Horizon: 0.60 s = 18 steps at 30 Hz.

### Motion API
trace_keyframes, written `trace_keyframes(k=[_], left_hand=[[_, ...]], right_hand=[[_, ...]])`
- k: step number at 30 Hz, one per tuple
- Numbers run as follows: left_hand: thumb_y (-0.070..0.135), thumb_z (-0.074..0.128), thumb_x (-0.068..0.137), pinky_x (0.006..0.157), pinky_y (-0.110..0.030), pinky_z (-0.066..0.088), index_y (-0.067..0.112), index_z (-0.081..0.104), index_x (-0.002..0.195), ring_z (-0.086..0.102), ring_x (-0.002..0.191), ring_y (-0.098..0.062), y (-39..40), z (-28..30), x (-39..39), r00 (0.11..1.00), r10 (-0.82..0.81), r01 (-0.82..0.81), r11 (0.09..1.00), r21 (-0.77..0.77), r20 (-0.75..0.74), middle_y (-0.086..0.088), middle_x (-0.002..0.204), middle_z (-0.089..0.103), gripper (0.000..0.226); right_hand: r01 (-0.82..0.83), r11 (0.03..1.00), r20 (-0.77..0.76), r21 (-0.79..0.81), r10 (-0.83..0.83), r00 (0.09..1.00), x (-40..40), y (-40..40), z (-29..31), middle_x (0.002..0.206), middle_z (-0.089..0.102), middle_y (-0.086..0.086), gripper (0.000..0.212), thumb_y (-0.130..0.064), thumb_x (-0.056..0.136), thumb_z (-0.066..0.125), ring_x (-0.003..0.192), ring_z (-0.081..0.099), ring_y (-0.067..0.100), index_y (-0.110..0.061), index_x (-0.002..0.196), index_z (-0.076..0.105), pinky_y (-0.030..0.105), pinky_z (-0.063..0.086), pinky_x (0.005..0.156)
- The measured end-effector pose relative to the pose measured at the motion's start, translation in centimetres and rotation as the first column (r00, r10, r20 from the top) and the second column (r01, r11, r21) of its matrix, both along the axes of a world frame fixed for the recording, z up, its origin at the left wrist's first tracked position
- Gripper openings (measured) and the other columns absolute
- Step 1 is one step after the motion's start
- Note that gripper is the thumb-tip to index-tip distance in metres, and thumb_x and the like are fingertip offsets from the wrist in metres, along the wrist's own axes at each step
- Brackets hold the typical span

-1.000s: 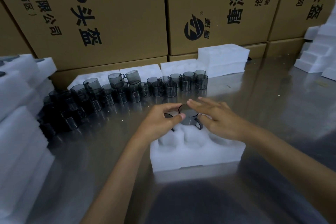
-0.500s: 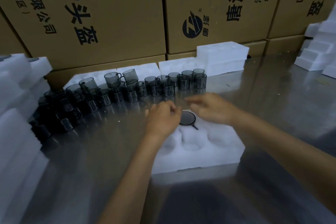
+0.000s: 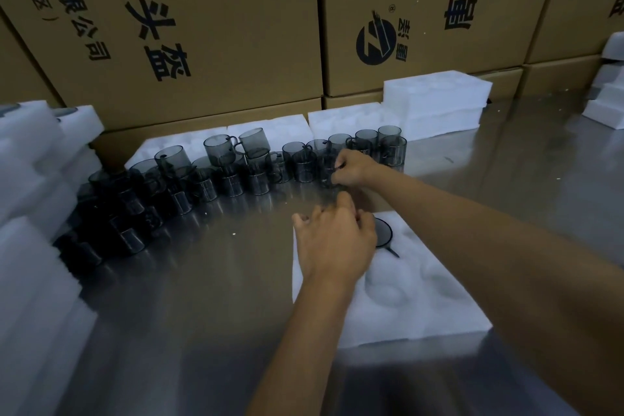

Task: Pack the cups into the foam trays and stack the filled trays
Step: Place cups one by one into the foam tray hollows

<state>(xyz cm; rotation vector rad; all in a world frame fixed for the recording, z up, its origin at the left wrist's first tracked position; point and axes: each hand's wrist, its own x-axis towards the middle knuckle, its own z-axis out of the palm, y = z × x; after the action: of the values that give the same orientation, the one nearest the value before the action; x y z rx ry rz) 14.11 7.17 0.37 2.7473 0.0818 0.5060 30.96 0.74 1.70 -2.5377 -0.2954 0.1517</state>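
Smoky cups, one being gripped.
Right hand closes on a cup in the row; left hand, loosely curled and holding nothing, hovers over the foam tray.

cardboard boxes behind steel table

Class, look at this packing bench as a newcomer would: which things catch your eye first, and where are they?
First, the curving row of smoky glass cups across the steel table, in front of big printed cardboard boxes. Nearer, a white foam tray holds one cup; the right hand reaches into the row, the left hand hovers over the tray.
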Motion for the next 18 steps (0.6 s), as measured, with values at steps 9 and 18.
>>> trace_keyframes(k=[9,18], left_hand=[[0.028,0.036,0.098,0.088,-0.04,0.031,0.018,0.052,0.104,0.059,0.099,-0.027,0.1,0.2,-0.2,1.0,-0.015,0.015,1.0,-0.022,0.024,-0.004,0.1,0.069,0.02],[0.02,0.046,0.1,0.119,-0.035,0.027,0.029,0.039,0.15,0.025,0.143,-0.001,-0.9,1.1,-1.5,0.862,-0.481,0.507,0.799,-0.325,0.163,0.017,0.156,0.034,0.052]], right_hand=[[-0.135,0.985,0.156,0.107,0.117,0.981,-4.3,-5.8,2.2,0.098,0.07,0.007,0.019,-0.003,0.08,0.073,0.092,0.063,0.018,-0.014,0.087,0.059,0.026,0.05,0.089],[-0.296,0.95,0.002,0.098,0.298,0.955,-12.8,-15.0,5.9,0.091,0.073,-0.001,0.024,0.005,0.083,0.066,0.085,0.068,0.009,-0.017,0.092,0.062,0.016,0.053,0.075]])
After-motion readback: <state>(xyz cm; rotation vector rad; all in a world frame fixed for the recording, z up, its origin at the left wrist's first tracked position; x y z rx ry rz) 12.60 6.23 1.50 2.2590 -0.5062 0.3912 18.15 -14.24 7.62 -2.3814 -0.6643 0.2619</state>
